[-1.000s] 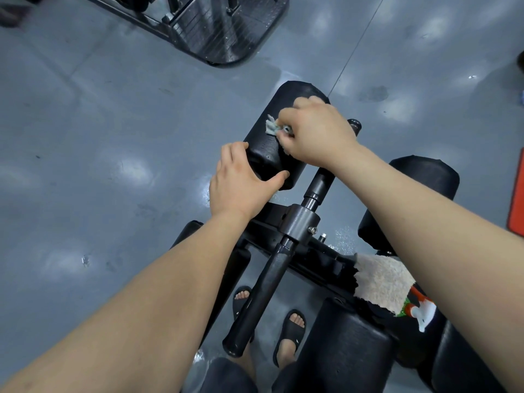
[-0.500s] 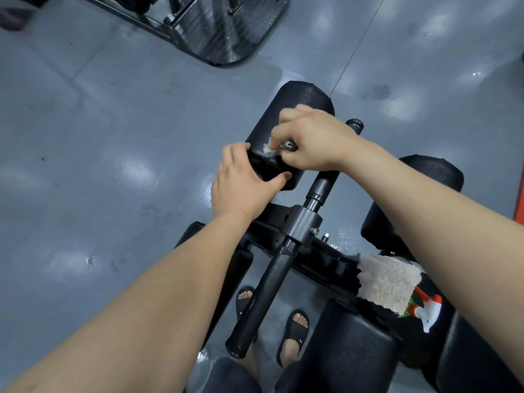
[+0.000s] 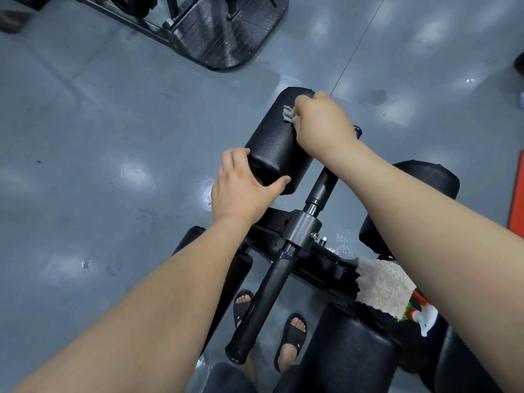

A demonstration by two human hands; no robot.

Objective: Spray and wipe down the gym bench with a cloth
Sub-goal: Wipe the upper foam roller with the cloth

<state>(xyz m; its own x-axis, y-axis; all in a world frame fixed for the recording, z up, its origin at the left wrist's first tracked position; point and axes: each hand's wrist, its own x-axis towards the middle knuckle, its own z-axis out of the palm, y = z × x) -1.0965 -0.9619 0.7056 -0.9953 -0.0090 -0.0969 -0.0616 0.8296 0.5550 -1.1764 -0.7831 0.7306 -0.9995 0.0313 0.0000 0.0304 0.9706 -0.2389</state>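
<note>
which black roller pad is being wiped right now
The upper-left pad, the only one with hands on it: the left hand grips its near end and the right hand holds a grey cloth against its far end.

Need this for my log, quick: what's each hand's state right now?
Left hand: closed, gripping the near end of the roller pad.
Right hand: closed, holding a small grey cloth against the pad's far end.

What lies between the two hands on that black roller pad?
Bare black padding of the roller pad, in the head view: left hand grips its near end, right hand holds the cloth farther along.
</note>
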